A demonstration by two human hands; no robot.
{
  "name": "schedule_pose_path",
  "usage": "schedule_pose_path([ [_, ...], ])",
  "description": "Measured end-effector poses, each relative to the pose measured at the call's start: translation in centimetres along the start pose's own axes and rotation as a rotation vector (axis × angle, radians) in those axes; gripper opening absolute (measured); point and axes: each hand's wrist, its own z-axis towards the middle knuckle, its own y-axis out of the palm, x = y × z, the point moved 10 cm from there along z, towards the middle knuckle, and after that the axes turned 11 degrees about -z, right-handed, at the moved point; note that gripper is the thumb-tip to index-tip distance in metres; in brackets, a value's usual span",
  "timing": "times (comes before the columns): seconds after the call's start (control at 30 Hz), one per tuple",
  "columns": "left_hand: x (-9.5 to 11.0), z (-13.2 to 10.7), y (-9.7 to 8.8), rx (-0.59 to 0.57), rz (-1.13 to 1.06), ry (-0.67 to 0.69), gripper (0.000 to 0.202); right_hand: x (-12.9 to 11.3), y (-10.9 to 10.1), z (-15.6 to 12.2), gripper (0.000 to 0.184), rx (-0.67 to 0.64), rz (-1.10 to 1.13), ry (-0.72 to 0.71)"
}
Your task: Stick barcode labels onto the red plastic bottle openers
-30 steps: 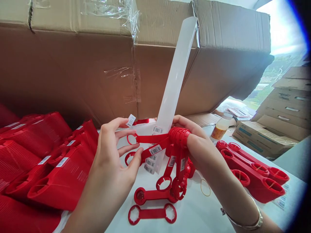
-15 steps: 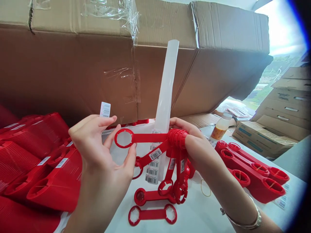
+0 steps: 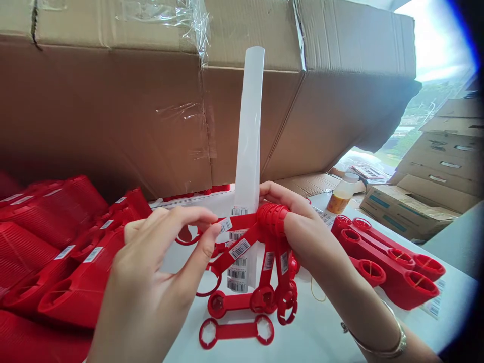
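My left hand (image 3: 161,262) pinches a white barcode sticker (image 3: 226,225) between thumb and index finger, against the bar of a red plastic piece with ring ends. My right hand (image 3: 302,227) is closed round a bunch of these red ring-ended pieces (image 3: 272,219), their stacked rings around its thumb. Several fanned-out bars in the bunch carry barcode stickers. A long strip of label backing (image 3: 247,131) stands upright behind the bunch, beside the right fingers, with rows of barcode labels on its lower part. One loose red piece (image 3: 236,331) lies flat on the table below.
Stacks of nested red parts (image 3: 75,272) with labels fill the left side. More red parts (image 3: 389,257) lie at right, near a bottle (image 3: 342,194) and an open carton (image 3: 412,204). A large cardboard box (image 3: 132,116) spans the back. A rubber band (image 3: 318,293) lies on the white table (image 3: 310,338).
My left hand has moved right and down, bringing the sticker from its raised fingers onto the top red bar. The label strip and the bunch have shifted slightly left.
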Motion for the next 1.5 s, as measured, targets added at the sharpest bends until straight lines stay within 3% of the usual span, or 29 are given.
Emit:
schedule_pose_path([
  [0.07,0.3,0.1,0.3,-0.013,0.043,0.033,0.002,-0.1,0.2,-0.1,0.04,-0.01,0.007,-0.001],
  [0.33,0.2,0.7,1.5,-0.096,-0.002,0.047,0.008,-0.4,0.7,-0.2,0.039,-0.024,-0.022,-0.022],
  [1.1,-0.2,0.5,2.2,-0.104,0.02,0.02,0.009,-0.7,0.9,-0.6,0.035,-0.035,0.003,-0.02],
  [1.17,-1.4,0.6,2.2,-0.088,0.012,-0.09,0.016,-0.8,1.0,-0.6,0.035,-0.031,-0.002,-0.039],
  [1.3,-4.3,0.9,1.9,-0.058,0.038,-0.304,0.051,-0.5,1.1,-0.5,0.038,-0.025,0.007,-0.043],
  [1.4,-4.8,1.4,1.7,-0.05,0.107,-0.266,0.061,0.1,0.7,-0.3,0.044,0.007,0.062,-0.019],
  [1.5,-4.7,1.3,2.8,-0.118,0.068,-0.223,0.057,0.5,0.5,-0.3,0.046,0.046,0.114,-0.003],
])
